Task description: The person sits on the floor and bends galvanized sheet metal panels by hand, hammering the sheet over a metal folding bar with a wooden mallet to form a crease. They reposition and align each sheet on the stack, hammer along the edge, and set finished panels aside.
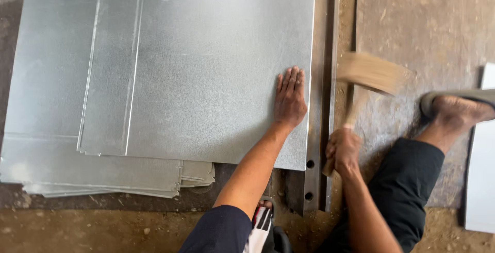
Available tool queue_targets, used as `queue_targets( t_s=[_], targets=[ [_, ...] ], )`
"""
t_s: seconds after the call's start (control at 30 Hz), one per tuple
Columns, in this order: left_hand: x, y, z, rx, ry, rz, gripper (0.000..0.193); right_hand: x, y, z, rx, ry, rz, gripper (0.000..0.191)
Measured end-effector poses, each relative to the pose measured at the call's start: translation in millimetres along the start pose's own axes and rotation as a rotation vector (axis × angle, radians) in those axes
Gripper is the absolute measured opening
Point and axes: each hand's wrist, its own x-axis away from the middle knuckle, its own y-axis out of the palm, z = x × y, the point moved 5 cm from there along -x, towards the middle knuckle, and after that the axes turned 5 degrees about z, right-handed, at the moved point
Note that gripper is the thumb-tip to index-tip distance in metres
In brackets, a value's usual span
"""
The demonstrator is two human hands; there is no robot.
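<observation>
Seen from above, your dark sleeves frame the bottom of the view, your right knee in dark trousers bent beside you and a sandalled foot point(456, 109) planted on the worn floor point(428, 26) to the right. Your right hand point(343, 150) is closed in a firm grip around the handle of a wooden mallet point(368, 72), whose pale head is blurred in motion just above the steel angle bar point(313, 144) that runs away from you. Your left hand point(290, 98) lies flat, fingers together and extended, grasping nothing, pressing on the near right edge of the top galvanised metal sheet point(206, 77). That sheet rests with its right edge along the bar, its surface dull grey and stippled, with two raised seam lines toward its left side. Beneath and beyond it to the left lies a stack of similar metal sheets point(46, 77), their corners fanned at the near edge. Another pale panel point(482, 181) shows at the far right.
</observation>
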Motion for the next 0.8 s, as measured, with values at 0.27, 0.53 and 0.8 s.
queue_targets(
  t_s=[0.27, 0.53, 0.8],
  targets=[
    [6, 5, 5, 0.011, -0.020, 0.007, 0.055, 18, -11, 9, 0.544, -0.139, -0.163, 0.050],
    [9, 9, 8, 0.010, 0.039, 0.057, 0.050, 35, -46, 24, 0.307, -0.121, -0.055, 0.042],
    [21, 9, 17, 0.053, 0.032, 0.074, 0.046, 55, -81, 48, 0.380, -0.132, -0.114, 0.051]
  ],
)
